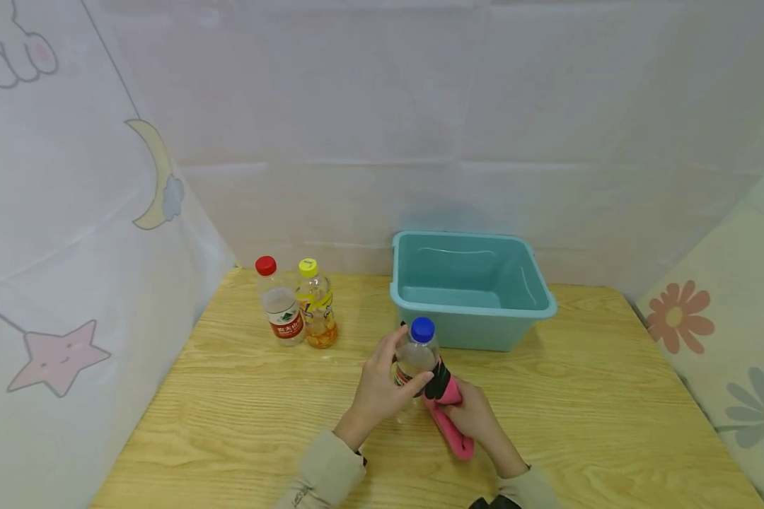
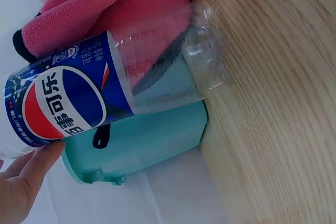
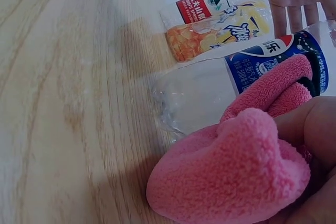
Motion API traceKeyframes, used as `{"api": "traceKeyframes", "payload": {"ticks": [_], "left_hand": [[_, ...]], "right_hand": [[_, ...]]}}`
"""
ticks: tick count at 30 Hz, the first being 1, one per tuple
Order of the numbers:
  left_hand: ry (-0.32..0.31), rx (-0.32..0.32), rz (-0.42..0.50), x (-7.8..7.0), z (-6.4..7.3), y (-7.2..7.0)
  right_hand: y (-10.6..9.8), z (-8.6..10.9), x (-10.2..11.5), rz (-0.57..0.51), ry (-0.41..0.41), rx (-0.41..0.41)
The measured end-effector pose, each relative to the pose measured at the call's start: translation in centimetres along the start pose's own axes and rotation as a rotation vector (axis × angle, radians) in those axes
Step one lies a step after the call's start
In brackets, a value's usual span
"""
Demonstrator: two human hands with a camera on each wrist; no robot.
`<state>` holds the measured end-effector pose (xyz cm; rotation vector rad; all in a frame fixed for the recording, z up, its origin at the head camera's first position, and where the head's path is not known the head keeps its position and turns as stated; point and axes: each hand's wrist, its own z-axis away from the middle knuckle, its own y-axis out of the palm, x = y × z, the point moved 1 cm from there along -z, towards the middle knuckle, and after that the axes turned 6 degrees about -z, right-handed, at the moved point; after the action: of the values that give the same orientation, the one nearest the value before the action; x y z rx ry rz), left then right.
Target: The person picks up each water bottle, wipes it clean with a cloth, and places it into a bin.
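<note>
A clear Pepsi bottle [image 1: 418, 358] with a blue cap [image 1: 423, 330] stands roughly upright in front of me. My left hand [image 1: 380, 385] holds it around the upper part, thumb on the near side. Its blue label [image 2: 68, 90] shows in the left wrist view. In my right hand [image 1: 475, 417] is a bunched pink cloth [image 3: 226, 171] with black parts, gripped between thumb and fingers. The cloth lies against or close beside the bottle's right side. Whether the bottle's base touches the table cannot be made out.
To the left stand a red-capped water bottle [image 1: 283, 311] and a yellow-capped bottle [image 1: 317, 311] with some amber liquid. Behind my hands sits a teal plastic bin [image 1: 471, 332] on the wooden table [image 1: 229, 424]. Printed curtains [image 1: 331, 106] enclose the back and sides.
</note>
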<state>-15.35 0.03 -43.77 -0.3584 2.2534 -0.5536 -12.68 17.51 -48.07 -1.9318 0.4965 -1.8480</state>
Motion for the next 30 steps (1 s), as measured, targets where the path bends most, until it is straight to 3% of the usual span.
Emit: {"api": "traceKeyframes", "payload": {"ticks": [5,17,30], "left_hand": [[-0.042,0.006,0.023,0.2,0.0,0.0],[-0.051,0.081,0.055,0.6,-0.3,-0.2],[-0.153,0.231,0.186,0.6,-0.5,-0.6]], "right_hand": [[-0.4,0.3,-0.1,-0.013,-0.015,-0.018],[-2.6,1.2,1.5,-0.062,0.003,-0.078],[-4.8,2.1,3.4,-0.059,-0.060,-0.124]]}}
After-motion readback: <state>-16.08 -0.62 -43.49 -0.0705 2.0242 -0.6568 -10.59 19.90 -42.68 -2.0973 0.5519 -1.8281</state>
